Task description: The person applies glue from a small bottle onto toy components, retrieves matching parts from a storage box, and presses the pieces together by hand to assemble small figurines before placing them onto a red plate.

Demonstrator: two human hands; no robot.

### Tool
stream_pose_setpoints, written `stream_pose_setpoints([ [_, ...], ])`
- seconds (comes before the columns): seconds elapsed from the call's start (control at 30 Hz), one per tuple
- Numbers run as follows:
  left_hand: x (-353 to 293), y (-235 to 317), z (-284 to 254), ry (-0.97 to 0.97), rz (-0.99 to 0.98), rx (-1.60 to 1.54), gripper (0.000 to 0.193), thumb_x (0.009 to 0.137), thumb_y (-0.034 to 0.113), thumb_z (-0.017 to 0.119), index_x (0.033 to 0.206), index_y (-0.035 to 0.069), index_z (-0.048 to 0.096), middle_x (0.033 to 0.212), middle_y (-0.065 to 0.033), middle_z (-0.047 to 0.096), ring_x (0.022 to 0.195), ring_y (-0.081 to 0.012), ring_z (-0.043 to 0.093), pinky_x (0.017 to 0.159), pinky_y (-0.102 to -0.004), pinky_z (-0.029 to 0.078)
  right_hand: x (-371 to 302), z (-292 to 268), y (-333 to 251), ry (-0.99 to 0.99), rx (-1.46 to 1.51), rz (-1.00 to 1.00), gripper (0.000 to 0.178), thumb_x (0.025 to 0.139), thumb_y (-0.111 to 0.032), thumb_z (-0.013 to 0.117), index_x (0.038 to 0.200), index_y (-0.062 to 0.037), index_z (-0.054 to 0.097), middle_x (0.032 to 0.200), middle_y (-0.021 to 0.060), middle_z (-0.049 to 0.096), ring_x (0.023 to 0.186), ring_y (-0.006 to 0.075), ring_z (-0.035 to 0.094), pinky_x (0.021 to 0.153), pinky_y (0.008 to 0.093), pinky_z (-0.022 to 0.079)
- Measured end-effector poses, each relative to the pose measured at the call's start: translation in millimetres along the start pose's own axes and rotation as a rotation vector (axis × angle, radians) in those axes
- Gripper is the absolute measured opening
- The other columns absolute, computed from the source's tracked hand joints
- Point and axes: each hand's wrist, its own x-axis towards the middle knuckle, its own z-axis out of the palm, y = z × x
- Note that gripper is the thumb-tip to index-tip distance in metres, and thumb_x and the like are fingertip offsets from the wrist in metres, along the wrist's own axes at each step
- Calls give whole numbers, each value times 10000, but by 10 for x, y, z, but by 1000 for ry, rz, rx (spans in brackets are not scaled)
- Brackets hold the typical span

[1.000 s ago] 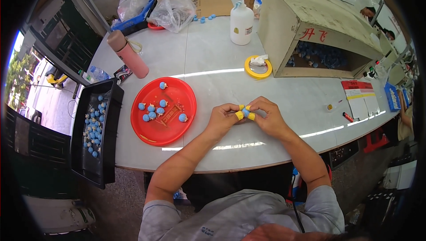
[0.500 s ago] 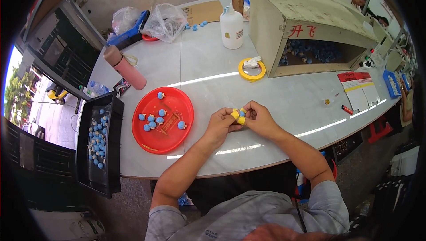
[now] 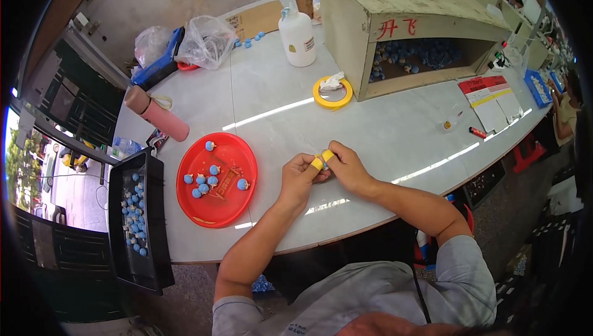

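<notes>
Over the near middle of the table, my left hand point(image 3: 298, 176) and my right hand point(image 3: 348, 170) meet, thumbs side by side and fingers curled in. Yellow tape point(image 3: 317, 162) appears wrapped round both thumb tips. Between the fingertips both hands pinch a small blue piece point(image 3: 325, 166), mostly hidden by the thumbs. To the left of my hands lies a round red tray point(image 3: 233, 207) with several small blue balls point(image 3: 214, 169) with pale tips. Beyond my hands a yellow tape roll point(image 3: 320, 98) lies flat, a crumpled white tissue on it.
A black bin point(image 3: 159, 243) of blue balls stands at the left edge, near a pink flask point(image 3: 165, 121). At the back are a white bottle point(image 3: 298, 48) and a beige open-fronted box point(image 3: 346, 39) holding blue pieces. Papers point(image 3: 490, 108) and a red marker-like stick point(image 3: 477, 132) lie right.
My thumbs have drawn together over the blue piece, which shows less now. The whole view has shifted and turned slightly; the tray and other table things keep their places.
</notes>
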Motion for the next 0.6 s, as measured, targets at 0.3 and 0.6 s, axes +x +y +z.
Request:
stream_pose_setpoints([
  [0.3, -1, -5, 52, 7, 19, -14, 106, 927, 99, 603, 939, -5, 590, 863, -93, 653, 750, -144, 650, 694, -250, 532, -23, 30, 12, 43, 63, -21, 194, 927, -129, 487, 780, -25, 415, 711, 46, 484, 660, 92, 421, 577, 281, 407],
  [0.6, -1, -23, 20, 1, 25, 4, 106, 918, 110, 616, 935, 8, 593, 884, -92, 662, 750, -152, 657, 715, -268, 544, 3, 50, 136, 66, 14, -68, 202, 927, -132, 485, 771, -22, 418, 688, 43, 477, 636, 99, 412, 561, 284, 399],
])
